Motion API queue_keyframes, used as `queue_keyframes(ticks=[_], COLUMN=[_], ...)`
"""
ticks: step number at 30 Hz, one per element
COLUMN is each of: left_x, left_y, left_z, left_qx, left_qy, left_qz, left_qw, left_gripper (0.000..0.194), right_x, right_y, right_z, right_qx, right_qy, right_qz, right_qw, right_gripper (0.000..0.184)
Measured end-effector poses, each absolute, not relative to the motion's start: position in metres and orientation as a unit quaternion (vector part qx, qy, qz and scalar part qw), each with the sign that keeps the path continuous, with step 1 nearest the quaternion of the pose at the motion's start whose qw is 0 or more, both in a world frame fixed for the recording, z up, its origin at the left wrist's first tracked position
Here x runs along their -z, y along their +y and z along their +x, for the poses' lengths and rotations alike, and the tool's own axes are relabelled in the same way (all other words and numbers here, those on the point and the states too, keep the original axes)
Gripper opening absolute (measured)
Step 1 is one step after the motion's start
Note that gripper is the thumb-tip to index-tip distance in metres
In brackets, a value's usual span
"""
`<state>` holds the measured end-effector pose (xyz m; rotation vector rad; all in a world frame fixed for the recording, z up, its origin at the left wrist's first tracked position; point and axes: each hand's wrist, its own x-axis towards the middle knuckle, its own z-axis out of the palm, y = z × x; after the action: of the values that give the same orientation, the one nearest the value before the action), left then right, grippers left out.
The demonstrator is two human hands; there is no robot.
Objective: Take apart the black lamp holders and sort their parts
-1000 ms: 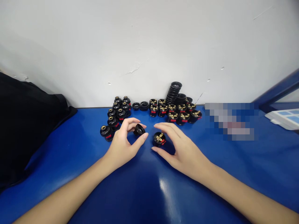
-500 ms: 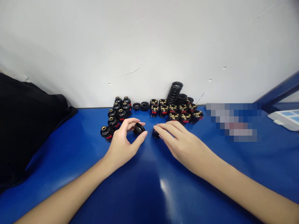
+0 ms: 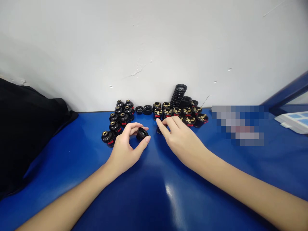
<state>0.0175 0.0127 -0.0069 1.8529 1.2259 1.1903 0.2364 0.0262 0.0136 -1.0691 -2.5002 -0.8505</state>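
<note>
Between the thumb and fingers of my left hand (image 3: 131, 138) is a black round ring-like cap (image 3: 142, 133), tilted with its hollow side facing up and right. My right hand (image 3: 179, 133) is curled over a small black cylindrical part (image 3: 158, 129), which is mostly hidden behind the fingers. Just beyond that hand stand several black socket bodies (image 3: 167, 112) with brass contacts on top and red tabs. Left of my left hand, several capped black sockets (image 3: 107, 138) stand in two rows, each with a brass-lined hole on top.
A leaning stack of black rings (image 3: 179, 95) rises near the white wall (image 3: 154, 48). Two loose black rings (image 3: 147, 109) lie by the wall. Black cloth (image 3: 29, 128) covers the left side of the blue table (image 3: 134, 199). A white-and-blue case (image 3: 292, 122) is at far right, beside a blurred-out patch.
My right hand has moved slightly away from me, toward the socket bodies, and the black part under it has shifted the same way. My left hand still holds the cap in nearly the same place.
</note>
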Motion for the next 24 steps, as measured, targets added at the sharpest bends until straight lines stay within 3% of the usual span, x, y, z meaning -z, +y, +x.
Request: queue_keyframes(ticks=[24], left_x=[0.005], left_y=[0.009], left_z=[0.02], left_qx=[-0.44], left_qy=[0.456], left_qz=[0.706], left_qw=[0.318], left_gripper=[0.034], right_x=[-0.01], right_y=[0.015], right_z=[0.246], right_qx=[0.288], right_qy=[-0.861], right_qz=[-0.414], right_qw=[0.067], right_gripper=[0.053])
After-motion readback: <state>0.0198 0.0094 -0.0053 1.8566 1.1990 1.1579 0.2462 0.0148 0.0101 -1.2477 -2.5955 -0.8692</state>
